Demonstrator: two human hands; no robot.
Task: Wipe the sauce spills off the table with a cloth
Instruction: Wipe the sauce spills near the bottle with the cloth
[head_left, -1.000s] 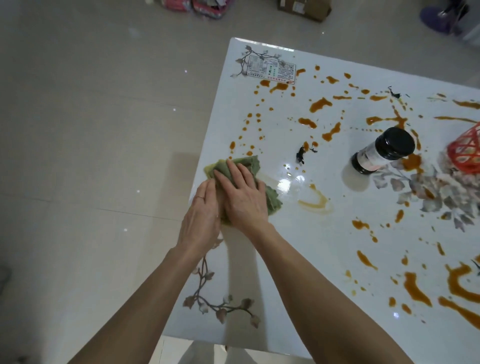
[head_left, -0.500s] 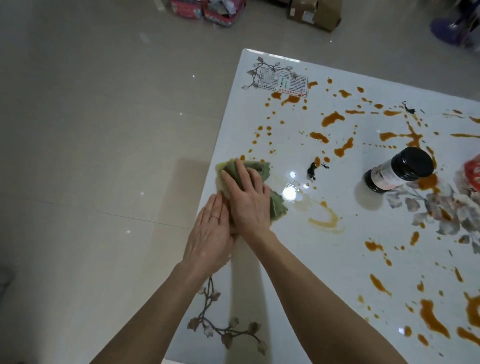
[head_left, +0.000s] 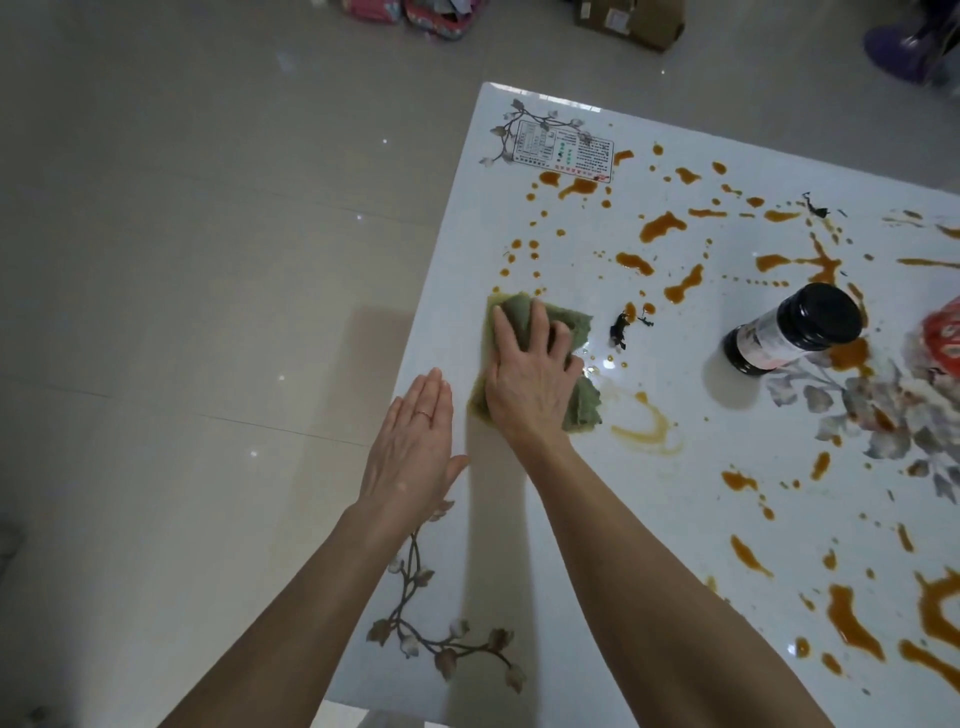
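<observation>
A crumpled green cloth lies near the left edge of the white glossy table. My right hand presses down on top of it, palm on the cloth and fingers spread over its far part. My left hand lies flat with straight fingers at the table's left edge, just left of the cloth and apart from it. Orange-brown sauce spills dot the table beyond and to the right of the cloth. A thin smeared ring of sauce sits just right of the cloth.
A dark jar with a black lid lies on its side at the right, beside a red basket at the frame edge. Small black scraps lie near the cloth. A printed label marks the far corner. A cardboard box stands on the floor.
My left hand has come off the cloth and slid back to the table's edge. My right hand has pushed the cloth slightly farther away along the left edge.
</observation>
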